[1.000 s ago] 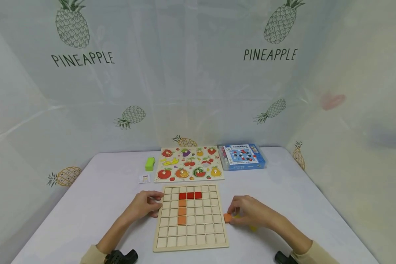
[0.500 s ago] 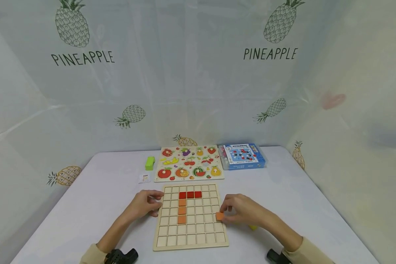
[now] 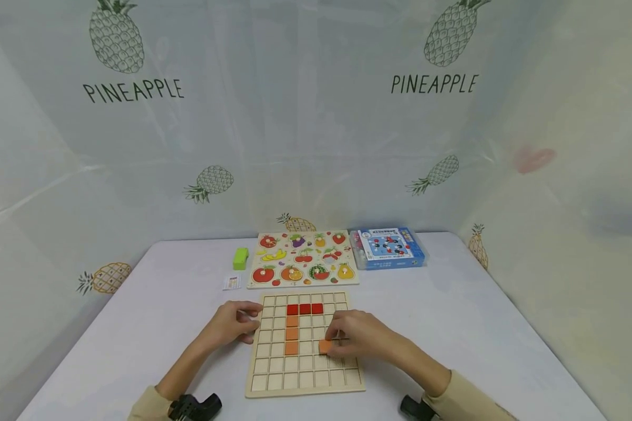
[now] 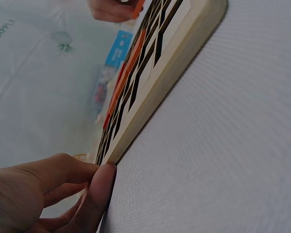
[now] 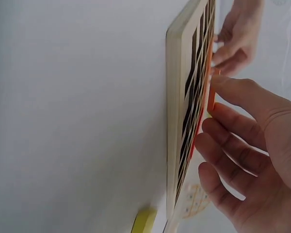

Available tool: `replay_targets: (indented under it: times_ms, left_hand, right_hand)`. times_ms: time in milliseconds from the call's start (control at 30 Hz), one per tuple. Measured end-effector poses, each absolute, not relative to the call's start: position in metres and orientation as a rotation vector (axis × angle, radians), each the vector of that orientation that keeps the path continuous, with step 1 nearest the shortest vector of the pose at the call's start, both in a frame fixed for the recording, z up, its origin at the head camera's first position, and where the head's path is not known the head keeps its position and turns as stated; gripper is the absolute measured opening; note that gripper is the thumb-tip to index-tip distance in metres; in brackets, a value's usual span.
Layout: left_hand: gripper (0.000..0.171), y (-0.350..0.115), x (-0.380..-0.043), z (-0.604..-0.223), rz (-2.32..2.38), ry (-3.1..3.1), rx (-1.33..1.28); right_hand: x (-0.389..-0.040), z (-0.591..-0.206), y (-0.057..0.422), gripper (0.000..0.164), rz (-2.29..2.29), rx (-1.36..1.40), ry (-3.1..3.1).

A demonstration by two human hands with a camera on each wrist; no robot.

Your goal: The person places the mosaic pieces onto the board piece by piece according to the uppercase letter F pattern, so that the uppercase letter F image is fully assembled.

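A pale wooden grid board (image 3: 305, 363) lies flat on the white table. Three red tiles (image 3: 305, 309) form a row near its far side, and three orange tiles (image 3: 292, 334) run down in a column below the leftmost red one. Over the board's right half, my right hand (image 3: 363, 336) pinches another orange tile (image 3: 324, 347) between thumb and fingertips; the right wrist view shows that tile (image 5: 212, 94) on edge. My left hand (image 3: 230, 321) rests at the board's left edge, its fingertips (image 4: 105, 175) touching the wooden rim.
Behind the grid board lies a fruit puzzle board (image 3: 304, 279), with a blue boxed set (image 3: 390, 248) to its right. A green block (image 3: 240, 258) and a small printed card (image 3: 232, 282) are at its left. A yellow piece (image 5: 144, 221) appears beside the grid board in the right wrist view.
My right hand has carried the orange tile leftward, from beside the board's right edge to over its grid. The left hand has stayed at the left edge.
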State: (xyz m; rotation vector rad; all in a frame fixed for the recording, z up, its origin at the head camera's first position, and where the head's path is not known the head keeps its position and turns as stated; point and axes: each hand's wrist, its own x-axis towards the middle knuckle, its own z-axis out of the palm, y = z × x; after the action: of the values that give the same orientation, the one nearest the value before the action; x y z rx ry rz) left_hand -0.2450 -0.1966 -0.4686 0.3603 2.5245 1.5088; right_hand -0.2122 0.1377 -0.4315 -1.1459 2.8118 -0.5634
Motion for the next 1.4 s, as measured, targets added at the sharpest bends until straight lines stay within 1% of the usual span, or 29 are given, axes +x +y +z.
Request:
replay_targets:
  times_ms: [600, 933, 1400]
  left_hand:
    - [0.040, -0.195, -0.245, -0.467, 1.495, 2.530, 0.343]
    - [0.040, -0.196, -0.248, -0.469, 1.501, 2.525, 0.333]
    - [0.040, -0.195, -0.247, -0.468, 1.502, 2.521, 0.342]
  right_hand:
    - [-0.201, -0.436, 0.086, 0.021, -0.457, -1.352, 2.820]
    - [-0.197, -0.436, 0.074, 0.018, -0.384, -1.381, 2.838]
    - [-0.197, -0.437, 0.070, 0.023, -0.334, -1.358, 2.872]
